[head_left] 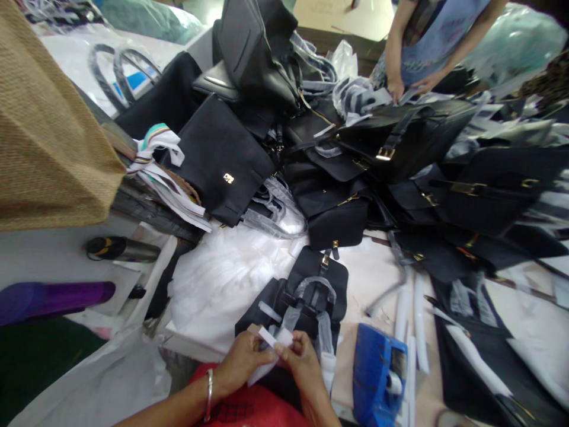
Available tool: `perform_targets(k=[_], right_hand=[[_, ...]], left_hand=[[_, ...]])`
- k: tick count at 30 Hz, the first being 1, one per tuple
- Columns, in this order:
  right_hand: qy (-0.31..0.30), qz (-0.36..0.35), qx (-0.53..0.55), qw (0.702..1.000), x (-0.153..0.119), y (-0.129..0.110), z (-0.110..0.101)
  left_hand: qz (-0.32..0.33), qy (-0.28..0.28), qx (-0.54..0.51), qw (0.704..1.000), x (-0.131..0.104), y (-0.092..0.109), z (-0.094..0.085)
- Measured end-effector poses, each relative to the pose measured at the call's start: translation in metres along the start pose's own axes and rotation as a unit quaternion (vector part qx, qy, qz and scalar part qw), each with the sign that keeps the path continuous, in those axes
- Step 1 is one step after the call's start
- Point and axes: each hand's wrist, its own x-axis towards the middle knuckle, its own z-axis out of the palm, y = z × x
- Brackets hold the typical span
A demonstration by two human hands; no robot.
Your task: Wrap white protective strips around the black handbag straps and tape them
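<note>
Near the front edge of the table, my left hand (246, 360) pinches a white strip (268, 337) between thumb and fingers. My right hand (303, 360) is closed on the same white material, close beside the left, at what looks like a wrapped strap. Just beyond both hands lies a small black backpack (342, 279) with a gold-coloured clasp and clear plastic around its handle and straps. Right of the backpack stands a blue tape dispenser (365, 370). How the strip meets the strap is partly hidden by my fingers.
White sheets of thin wrapping (217, 279) are heaped at left. Black handbags (217, 157) are piled across the table's far side. White rolled tubes (420, 323) lie at right. A steel bottle (133, 249) is on the left shelf. Another person's hands (395, 89) work at the far side.
</note>
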Motion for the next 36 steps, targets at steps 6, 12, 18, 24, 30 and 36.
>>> perform_targets(k=[6,12,18,24,30,36], right_hand=[[0.022,-0.031,-0.086,0.996,0.000,-0.003,0.002],[0.021,-0.021,-0.111,0.993,0.002,-0.007,0.004],[0.062,-0.047,-0.131,0.988,0.006,-0.001,0.006],[0.106,-0.056,-0.151,0.981,0.006,0.001,0.012],[0.106,-0.038,-0.136,0.984,0.007,0.001,0.014],[0.089,-0.024,-0.107,0.990,0.008,0.004,0.009]], left_hand=[[0.004,-0.008,0.003,1.000,0.003,-0.006,0.000],[0.007,0.016,0.027,0.999,0.004,-0.011,0.001],[0.004,0.029,0.072,0.997,0.001,-0.005,0.002],[0.005,0.085,0.142,0.986,-0.004,-0.007,0.005],[0.018,0.100,0.188,0.977,-0.002,-0.013,0.007],[0.052,0.101,0.214,0.970,-0.007,-0.014,0.000]])
